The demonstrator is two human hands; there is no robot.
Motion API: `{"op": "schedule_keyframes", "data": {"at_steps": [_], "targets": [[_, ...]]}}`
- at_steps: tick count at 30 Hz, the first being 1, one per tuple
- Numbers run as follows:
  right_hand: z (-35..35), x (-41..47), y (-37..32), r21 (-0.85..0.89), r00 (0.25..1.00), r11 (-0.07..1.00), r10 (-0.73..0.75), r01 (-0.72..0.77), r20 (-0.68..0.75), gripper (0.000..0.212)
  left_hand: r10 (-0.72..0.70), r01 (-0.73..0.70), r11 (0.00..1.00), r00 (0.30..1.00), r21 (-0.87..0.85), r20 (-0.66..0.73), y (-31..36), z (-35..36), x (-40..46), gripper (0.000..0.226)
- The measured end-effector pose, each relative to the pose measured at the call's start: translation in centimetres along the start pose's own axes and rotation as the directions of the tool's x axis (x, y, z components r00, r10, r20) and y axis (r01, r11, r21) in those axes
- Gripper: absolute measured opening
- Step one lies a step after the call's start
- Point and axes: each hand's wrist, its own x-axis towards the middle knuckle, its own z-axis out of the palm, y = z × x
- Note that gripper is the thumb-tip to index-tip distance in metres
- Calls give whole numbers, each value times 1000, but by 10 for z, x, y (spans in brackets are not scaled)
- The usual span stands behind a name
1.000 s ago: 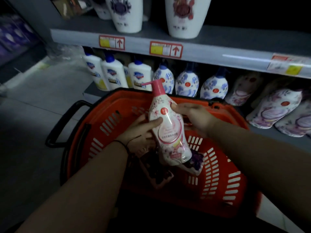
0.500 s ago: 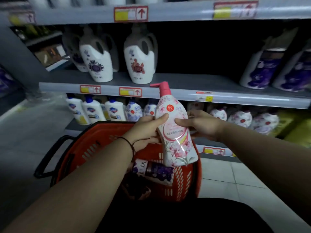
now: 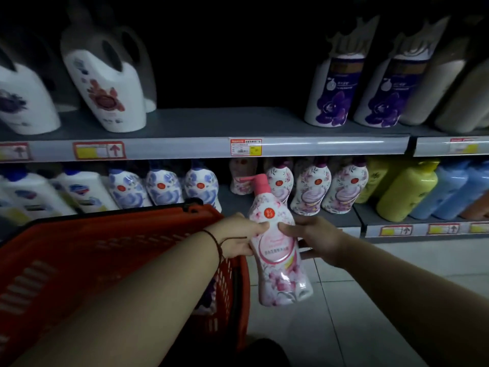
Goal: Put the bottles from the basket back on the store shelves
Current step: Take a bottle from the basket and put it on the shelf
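A pink floral pump bottle with a pink pump top is held upright between both hands, right of the red basket. My left hand grips its left side and my right hand grips its right side, thumbs on the label. It hangs in front of the lower shelf, where similar floral bottles stand in a row. One matching pink-cap bottle stands further back. The basket's inside is mostly hidden by my left arm.
The middle shelf carries white jugs at left and purple-flower bottles at right, with a bare gap between. Blue-patterned bottles, yellow bottles and blue ones fill the lower shelf. Pale tile floor lies below.
Both hands have lifted the pink bottle out of the basket and carried it right, toward the lower shelf. The view has swung right and closer to the shelves.
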Motion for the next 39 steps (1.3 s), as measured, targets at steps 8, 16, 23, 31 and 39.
{"op": "schedule_keyframes", "data": {"at_steps": [8, 16, 23, 31, 39], "targets": [[12, 115, 4, 153, 990, 981, -107, 120, -90, 30, 95, -92, 994, 994, 54, -56, 37, -36, 82, 22], [22, 190, -8, -106, 947, 964, -260, 243, -191, 28, 259, -141, 917, 922, 373, -288, 52, -77, 144, 50], [36, 215, -13, -394, 888, 893, -350, 219, -300, 29, 424, -228, 857, 821, 462, -382, 42, -89, 167, 40], [50, 220, -18, -414, 828, 883, -393, 220, -400, 27, 451, -267, 855, 805, 445, -385, 42, -92, 175, 41], [55, 190, -15, -523, 827, 836, -407, 167, -388, 52, 475, -221, 768, 826, 602, -303, 49, -86, 147, 46]]}}
